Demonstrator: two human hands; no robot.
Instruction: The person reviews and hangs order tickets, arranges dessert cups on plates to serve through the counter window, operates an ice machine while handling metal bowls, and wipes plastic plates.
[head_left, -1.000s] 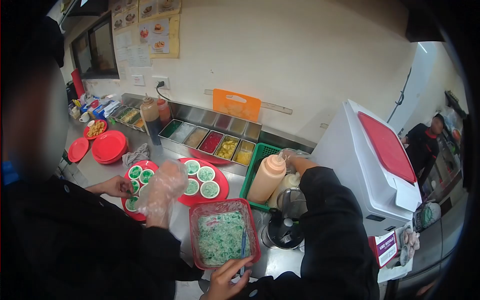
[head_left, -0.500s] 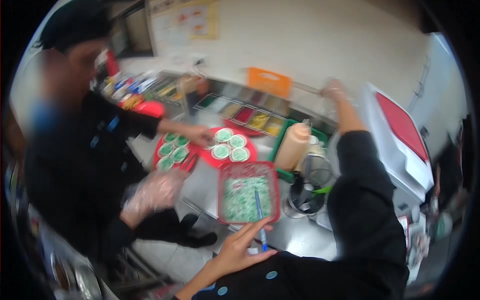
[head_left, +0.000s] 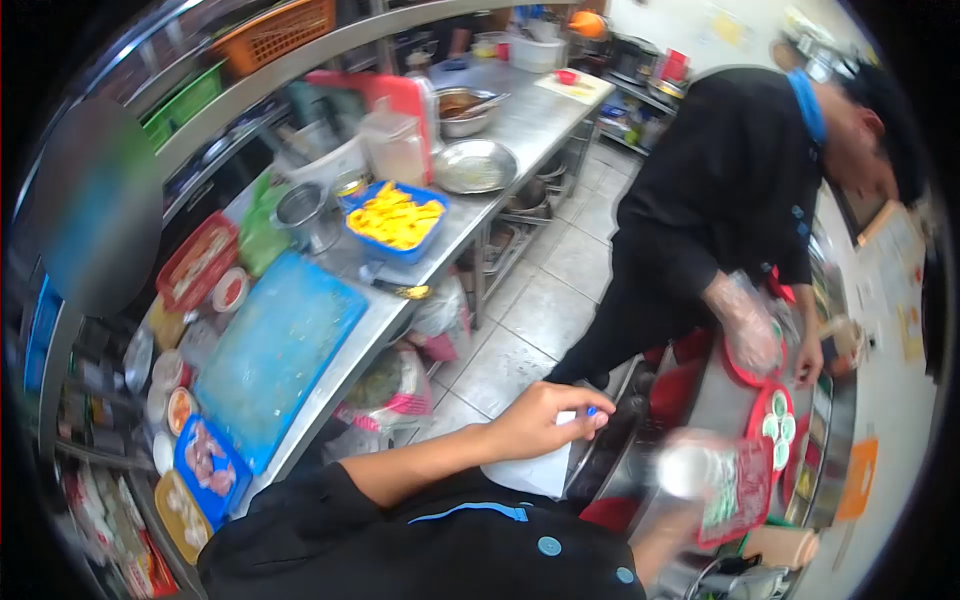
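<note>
My left hand (head_left: 550, 420) is closed round a pen whose blue end (head_left: 592, 411) sticks out by the fingertips. White paper (head_left: 535, 472) hangs under that hand and seems held with it. Smeared by motion, my gloved right hand (head_left: 705, 448) is at a red tray (head_left: 757, 480) of green and white mix. A round white thing (head_left: 684, 472), perhaps a cup, shows at its fingers. Beyond lies a red plate (head_left: 758, 420) bearing several small cups of green filling (head_left: 778, 425). A co-worker's gloved hand (head_left: 752, 335) is over another red plate.
The co-worker (head_left: 690, 190) in black leans over the counter on the right. At left, a steel table holds a blue cutting board (head_left: 280, 350), a blue tub of yellow pieces (head_left: 395, 222) and a blue tray of raw meat (head_left: 210, 465). Tiled floor (head_left: 520, 330) runs between.
The view has swung left, bringing the steel table into sight. My right hand has come down from the far wall side to the red tray. My left hand keeps the pen; the paper shows more.
</note>
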